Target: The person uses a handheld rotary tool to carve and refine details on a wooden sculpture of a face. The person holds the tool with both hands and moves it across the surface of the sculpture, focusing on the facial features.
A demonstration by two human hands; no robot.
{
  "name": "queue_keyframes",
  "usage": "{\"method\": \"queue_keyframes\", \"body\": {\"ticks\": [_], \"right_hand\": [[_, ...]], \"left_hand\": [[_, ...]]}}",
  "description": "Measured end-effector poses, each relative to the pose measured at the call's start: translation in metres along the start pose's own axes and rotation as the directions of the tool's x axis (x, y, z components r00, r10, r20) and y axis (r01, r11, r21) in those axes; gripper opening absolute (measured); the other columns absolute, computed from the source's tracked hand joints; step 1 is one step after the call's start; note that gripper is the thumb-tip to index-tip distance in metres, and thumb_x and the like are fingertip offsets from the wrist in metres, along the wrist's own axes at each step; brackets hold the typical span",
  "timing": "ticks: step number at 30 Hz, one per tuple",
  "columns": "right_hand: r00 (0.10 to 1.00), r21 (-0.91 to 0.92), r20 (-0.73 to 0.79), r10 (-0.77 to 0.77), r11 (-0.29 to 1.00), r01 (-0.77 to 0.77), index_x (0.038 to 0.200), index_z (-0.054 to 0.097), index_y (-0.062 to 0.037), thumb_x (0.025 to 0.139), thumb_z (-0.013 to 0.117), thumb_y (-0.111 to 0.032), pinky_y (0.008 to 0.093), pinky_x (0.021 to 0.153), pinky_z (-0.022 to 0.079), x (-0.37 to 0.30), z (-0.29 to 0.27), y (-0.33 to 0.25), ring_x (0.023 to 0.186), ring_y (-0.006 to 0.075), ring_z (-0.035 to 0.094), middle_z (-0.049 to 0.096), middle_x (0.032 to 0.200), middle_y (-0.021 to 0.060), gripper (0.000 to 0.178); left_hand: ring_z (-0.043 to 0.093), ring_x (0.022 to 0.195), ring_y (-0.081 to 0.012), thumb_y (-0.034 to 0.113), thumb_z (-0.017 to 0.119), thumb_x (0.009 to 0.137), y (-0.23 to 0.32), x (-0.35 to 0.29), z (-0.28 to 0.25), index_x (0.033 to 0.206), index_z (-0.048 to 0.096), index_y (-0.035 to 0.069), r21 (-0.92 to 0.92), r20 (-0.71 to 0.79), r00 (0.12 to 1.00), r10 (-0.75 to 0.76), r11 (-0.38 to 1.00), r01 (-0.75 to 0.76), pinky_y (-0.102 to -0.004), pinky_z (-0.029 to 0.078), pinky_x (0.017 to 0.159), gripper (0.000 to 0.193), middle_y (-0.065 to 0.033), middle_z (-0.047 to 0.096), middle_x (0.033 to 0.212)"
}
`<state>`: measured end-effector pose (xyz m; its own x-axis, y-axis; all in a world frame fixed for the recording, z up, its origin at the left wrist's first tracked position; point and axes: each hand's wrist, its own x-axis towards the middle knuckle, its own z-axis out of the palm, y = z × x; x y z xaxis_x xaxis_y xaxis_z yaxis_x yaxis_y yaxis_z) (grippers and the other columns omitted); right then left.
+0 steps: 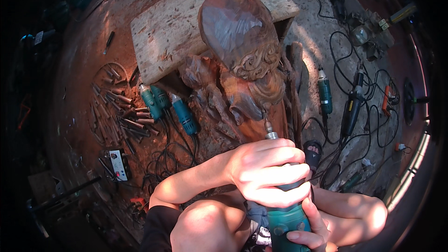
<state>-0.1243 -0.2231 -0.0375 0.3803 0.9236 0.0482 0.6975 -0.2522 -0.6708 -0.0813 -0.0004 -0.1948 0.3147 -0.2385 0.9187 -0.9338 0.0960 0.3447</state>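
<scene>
Both of my hands are wrapped round a green die grinder. My left hand grips it from above near its metal collar, while my right hand holds the body lower down. The grinder's bit points away from me and meets, or nearly meets, the lower part of a carved wooden sculpture; exact contact is too small to tell. The brown sculpture leans on a low wooden bench, with a large smooth oval top, curled relief below it and folded shapes further down.
The wooden bench stands beyond the carving. On the left lie several chisels, more green grinders and a white control box. At right, a green grinder, a black power tool and tangled cables cover the floor.
</scene>
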Motion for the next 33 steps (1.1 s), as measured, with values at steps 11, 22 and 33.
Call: {"method": "queue_keyframes", "body": {"ticks": [11,22,33], "right_hand": [[0.999,0.066,-0.02,0.035,0.997,-0.033,0.136,0.072,-0.001,0.104,0.05,-0.018,0.0537,0.103,0.063,0.003,0.0,0.001,0.116,0.0576,0.071,0.057,0.145,0.0452,0.042],[0.977,-0.041,0.106,0.187,0.982,-0.183,0.152,0.06,-0.0114,0.094,0.063,-0.024,0.0475,0.102,0.061,0.0,0.014,-0.011,0.12,0.0533,0.069,0.041,0.163,0.0422,0.059],[0.988,-0.055,0.102,0.119,0.992,-0.113,0.151,0.059,-0.0117,0.091,0.06,-0.022,0.0484,0.109,0.057,-0.004,0.02,-0.009,0.131,0.0606,0.061,0.035,0.168,0.0416,0.061]], "left_hand": [[0.069,0.08,-0.0268,0.013,0.086,0.084,-0.001,0.004,-0.004,0.102,0.072,0.003,0.012,-0.043,0.999,-0.011,1.0,0.011,-0.0348,0.059,0.063,0.025,-0.013,0.07,0.097],[0.069,0.079,-0.0271,0.011,0.087,0.082,-0.002,0.005,-0.014,0.103,0.074,0.004,-0.016,-0.02,0.999,-0.046,0.999,0.045,-0.0346,0.059,0.06,0.026,-0.0132,0.07,0.097],[0.07,0.08,-0.0285,0.012,0.087,0.08,-0.002,0.006,-0.016,0.101,0.075,0.003,-0.037,0.026,0.998,-0.054,0.998,0.055,-0.0358,0.06,0.062,0.026,-0.0135,0.07,0.096]]}}
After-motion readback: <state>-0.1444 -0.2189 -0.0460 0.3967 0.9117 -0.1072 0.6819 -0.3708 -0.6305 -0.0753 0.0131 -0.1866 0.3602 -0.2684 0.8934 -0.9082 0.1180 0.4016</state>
